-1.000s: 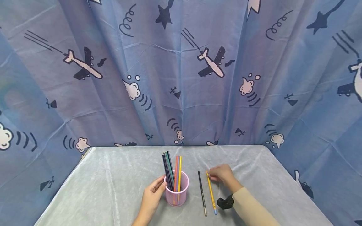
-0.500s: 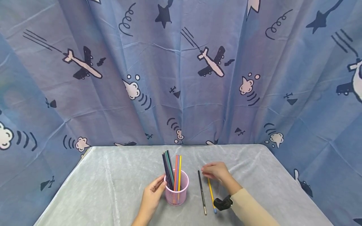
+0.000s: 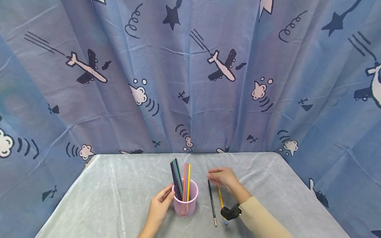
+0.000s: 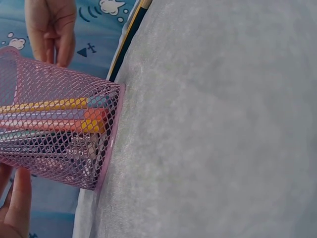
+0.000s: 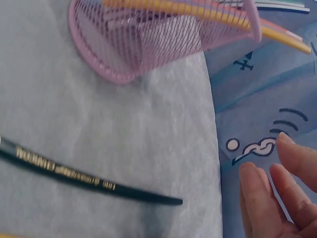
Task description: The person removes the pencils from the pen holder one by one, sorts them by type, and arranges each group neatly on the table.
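Observation:
A pink mesh pencil cup [image 3: 192, 202] stands upright with several coloured pencils [image 3: 186, 185] leaning in it. My left hand [image 3: 158, 208] holds the cup at its left side, thumb and fingers near the rim. In the left wrist view, those fingertips [image 4: 20, 193] reach the mesh. A dark pencil [image 3: 212, 206] with gold lettering lies right of the cup. Beside it lies a yellow pencil [image 3: 220, 196] with a blue end, partly hidden by my right wrist. My right hand [image 3: 223, 178] hovers by the far ends of both pencils, fingers extended, holding nothing.
A pale grey cloth covers the table [image 3: 134, 185]. Behind and around it hangs a blue curtain [image 3: 190, 82] with airplane prints. A black strapped device [image 3: 230, 212] sits on my right wrist, close over the yellow pencil.
My right hand has left the yellow pencil's far end and moved left and slightly away, toward the dark pencil's tip. Left hand, cup and both pencils stay in place.

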`<state>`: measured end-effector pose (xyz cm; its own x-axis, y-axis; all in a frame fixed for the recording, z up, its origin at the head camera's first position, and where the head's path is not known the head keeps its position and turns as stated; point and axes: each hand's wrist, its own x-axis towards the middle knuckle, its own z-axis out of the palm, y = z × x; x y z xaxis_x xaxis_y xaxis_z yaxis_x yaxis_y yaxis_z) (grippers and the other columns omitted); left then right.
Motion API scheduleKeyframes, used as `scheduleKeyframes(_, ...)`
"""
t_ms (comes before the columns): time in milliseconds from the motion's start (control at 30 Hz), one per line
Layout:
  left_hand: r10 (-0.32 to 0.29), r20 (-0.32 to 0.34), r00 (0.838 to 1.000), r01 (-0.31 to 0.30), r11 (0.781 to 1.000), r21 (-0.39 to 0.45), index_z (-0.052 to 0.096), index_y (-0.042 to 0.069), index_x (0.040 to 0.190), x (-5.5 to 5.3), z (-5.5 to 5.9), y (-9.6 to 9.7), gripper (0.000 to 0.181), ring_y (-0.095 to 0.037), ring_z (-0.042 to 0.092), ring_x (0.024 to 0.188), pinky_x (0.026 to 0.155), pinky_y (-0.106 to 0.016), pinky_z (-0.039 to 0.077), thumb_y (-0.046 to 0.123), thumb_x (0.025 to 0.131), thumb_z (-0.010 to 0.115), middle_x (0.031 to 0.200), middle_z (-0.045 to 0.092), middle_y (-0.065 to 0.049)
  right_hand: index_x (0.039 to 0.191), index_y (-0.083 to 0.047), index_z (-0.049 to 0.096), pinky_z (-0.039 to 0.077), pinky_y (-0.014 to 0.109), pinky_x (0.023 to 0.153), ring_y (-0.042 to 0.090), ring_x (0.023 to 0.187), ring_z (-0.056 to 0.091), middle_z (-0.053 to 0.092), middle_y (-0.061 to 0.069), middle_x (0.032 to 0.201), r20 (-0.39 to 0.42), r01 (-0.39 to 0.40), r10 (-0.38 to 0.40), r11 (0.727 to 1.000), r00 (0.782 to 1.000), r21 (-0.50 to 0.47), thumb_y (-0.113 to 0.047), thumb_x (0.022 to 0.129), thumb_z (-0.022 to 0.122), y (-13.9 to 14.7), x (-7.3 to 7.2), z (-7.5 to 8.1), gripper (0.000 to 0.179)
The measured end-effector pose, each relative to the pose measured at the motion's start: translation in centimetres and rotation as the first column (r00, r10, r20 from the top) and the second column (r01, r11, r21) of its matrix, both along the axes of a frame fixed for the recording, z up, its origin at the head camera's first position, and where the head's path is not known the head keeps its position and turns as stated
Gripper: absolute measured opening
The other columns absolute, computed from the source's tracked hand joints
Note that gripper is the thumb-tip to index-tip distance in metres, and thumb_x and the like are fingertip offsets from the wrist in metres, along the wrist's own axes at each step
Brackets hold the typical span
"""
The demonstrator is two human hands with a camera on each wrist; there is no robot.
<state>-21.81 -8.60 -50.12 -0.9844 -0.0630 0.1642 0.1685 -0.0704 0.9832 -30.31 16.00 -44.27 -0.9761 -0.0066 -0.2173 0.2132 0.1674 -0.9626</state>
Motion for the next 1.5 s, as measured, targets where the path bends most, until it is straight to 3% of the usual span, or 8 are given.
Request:
scheduleKeyframes(500, -0.002, 0.007, 1.000, 0.001, 1.000, 0.019, 0.054, -0.015, 0.132, -0.1, 0.0, 0.0, 0.043, 0.010, 0.060, 0.105, 0.090, -0.009, 0.052, 0.010, 0.098, 0.062, 0.135, 0.057, -0.033, 0.114, 0.013, 0.066, 0.062, 0.036, 0.086, 0.019, 0.090, 0.072, 0.075, 0.015, 0.099, -0.035, -0.033, 0.033, 0.999, 0.999, 0.014, -0.002, 0.086, 0.073, -2.0, 0.3, 0.9, 0.033)
scheduleKeyframes(967, -0.004, 0.006, 1.000, 0.004, 1.000, 0.005, 0.054, -0.013, 0.133, -0.2, -0.1, -0.1, 0.043, 0.011, 0.059, 0.106, 0.091, -0.009, 0.051, 0.012, 0.098, 0.062, 0.136, 0.057, -0.031, 0.115, 0.015, 0.064, 0.061, 0.036, 0.088, 0.017, 0.087, 0.072, 0.074, 0.018, 0.102, -0.071, -0.107, 0.102, 0.992, 0.992, -0.072, -0.001, 0.085, 0.072, -3.7, 0.2, 1.7, 0.035)
scheduleKeyframes(1200, -0.003, 0.023, 1.000, 0.004, 1.000, -0.004, 0.055, -0.012, 0.133, -0.2, -0.1, -0.1, 0.044, 0.012, 0.059, 0.106, 0.090, -0.009, 0.051, 0.014, 0.098, 0.062, 0.136, 0.058, -0.029, 0.118, 0.018, 0.062, 0.061, 0.035, 0.088, 0.013, 0.083, 0.070, 0.074, 0.009, 0.095, -0.086, -0.132, 0.125, 0.988, 0.989, -0.085, 0.000, 0.085, 0.072, -4.4, 0.2, 1.8, 0.038)
scheduleKeyframes(1500, -0.005, 0.033, 0.999, 0.006, 1.000, -0.006, 0.054, -0.011, 0.134, -0.1, 0.0, -0.2, 0.045, 0.008, 0.059, 0.110, 0.091, -0.010, 0.051, 0.015, 0.098, 0.062, 0.137, 0.058, -0.028, 0.112, 0.014, 0.066, 0.061, 0.037, 0.088, 0.016, 0.084, 0.070, 0.074, 0.011, 0.095, -0.061, -0.098, 0.093, 0.992, 0.994, -0.083, 0.001, 0.084, 0.073, -5.3, 0.5, 1.9, 0.032)
